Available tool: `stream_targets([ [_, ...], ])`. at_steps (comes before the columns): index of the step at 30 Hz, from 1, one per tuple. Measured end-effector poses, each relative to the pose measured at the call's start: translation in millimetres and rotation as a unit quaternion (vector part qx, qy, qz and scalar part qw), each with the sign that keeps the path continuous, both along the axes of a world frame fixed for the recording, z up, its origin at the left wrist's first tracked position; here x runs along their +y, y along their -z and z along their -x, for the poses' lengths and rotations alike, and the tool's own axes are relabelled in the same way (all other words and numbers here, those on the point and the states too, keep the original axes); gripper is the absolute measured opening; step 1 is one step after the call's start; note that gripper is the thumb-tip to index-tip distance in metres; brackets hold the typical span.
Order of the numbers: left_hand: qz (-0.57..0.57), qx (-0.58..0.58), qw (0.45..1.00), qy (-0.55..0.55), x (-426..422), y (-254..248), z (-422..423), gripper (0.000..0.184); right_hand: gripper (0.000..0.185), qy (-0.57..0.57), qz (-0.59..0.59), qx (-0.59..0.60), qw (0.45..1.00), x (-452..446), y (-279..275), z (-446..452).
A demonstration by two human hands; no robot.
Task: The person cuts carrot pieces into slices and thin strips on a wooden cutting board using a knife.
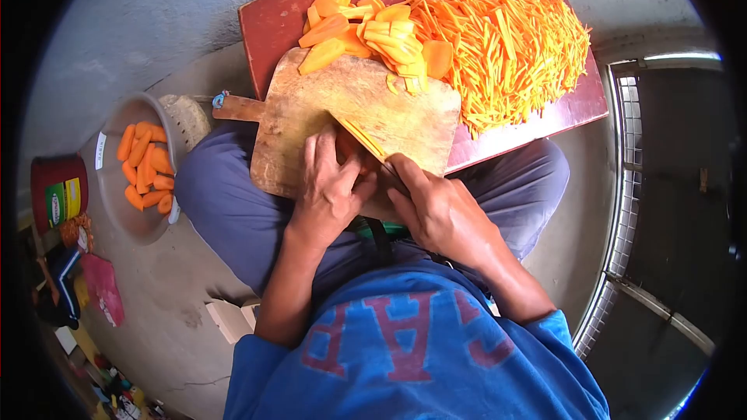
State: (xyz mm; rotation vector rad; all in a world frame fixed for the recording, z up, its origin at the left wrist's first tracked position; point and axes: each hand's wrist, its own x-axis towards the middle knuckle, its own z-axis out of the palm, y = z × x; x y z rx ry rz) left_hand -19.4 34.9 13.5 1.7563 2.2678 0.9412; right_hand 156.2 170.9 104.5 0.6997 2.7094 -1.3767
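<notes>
A wooden cutting board (pixel 303 120) lies partly on a red table and partly over my lap. My left hand (pixel 331 187) rests on the board, fingers bent and pressed down on an orange carrot piece mostly hidden beneath them. My right hand (pixel 443 210) is closed round a knife, whose handle is largely covered by the fingers. Thin carrot strips (pixel 359 138) lie along the blade, between the hands. Sliced carrot pieces (pixel 323 54) are heaped at the board's far edge. Beside them spreads a large pile of shredded carrot (pixel 506 47).
The red table (pixel 268 19) stands against a wall. At the left, a grey basin (pixel 124 202) holds several whole peeled carrots (pixel 144 163). Further left is a red container (pixel 58 190). A cardboard piece (pixel 227 320) lies on the floor near my left elbow.
</notes>
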Motion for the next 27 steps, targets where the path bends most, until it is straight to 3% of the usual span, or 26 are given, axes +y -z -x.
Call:
stream_targets([
  [2,-0.008,-0.011,1.000,0.000,0,3,1,0.048,0.042,-0.018,-0.023,0.054,0.998,5,13,4],
  [7,-0.025,-0.026,0.999,-0.009,2,-4,0,0.047,0.042,-0.015,-0.003,-0.035,0.999,-5,-33,-16],
  [11,-0.034,-0.029,0.999,-0.007,1,-3,1,0.045,0.041,-0.007,-0.001,-0.070,0.998,-7,-28,-14],
  [17,-0.006,-0.033,0.999,0.001,-2,-7,0,0.038,0.036,-0.042,-0.053,0.093,0.993,0,8,10],
  [21,-0.037,-0.031,0.999,-0.011,-2,-8,-2,0.033,0.035,-0.020,-0.029,-0.010,0.999,-10,-29,-17],
  [27,-0.010,-0.022,1.000,0.006,-5,-7,2,0.031,0.040,-0.007,-0.020,-0.005,1.000,-8,-4,1],
])
